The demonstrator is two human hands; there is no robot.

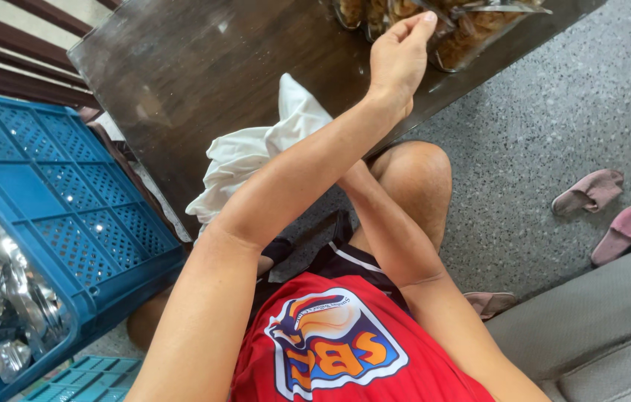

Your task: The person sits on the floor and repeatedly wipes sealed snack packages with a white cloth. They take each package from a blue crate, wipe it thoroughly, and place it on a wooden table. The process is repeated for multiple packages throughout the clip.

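Observation:
My left hand [399, 59] reaches across my body to the far edge of a dark wooden table [204, 67]. Its thumb and fingertips are pinched together against clear plastic packs of brown snacks [472, 33]. Whether they grip a pack is unclear. My right forearm [397, 238] runs up under the left arm, and the right hand itself is hidden behind it. That hidden hand is close to a crumpled white cloth [256, 152] lying on the table's near edge.
A blue plastic crate [55, 201] with shiny foil bags [3, 298] stands at the left, with a second crate [85, 380] below it. Pink slippers [606, 208] lie on the speckled floor at the right. A grey seat [606, 335] is at the lower right.

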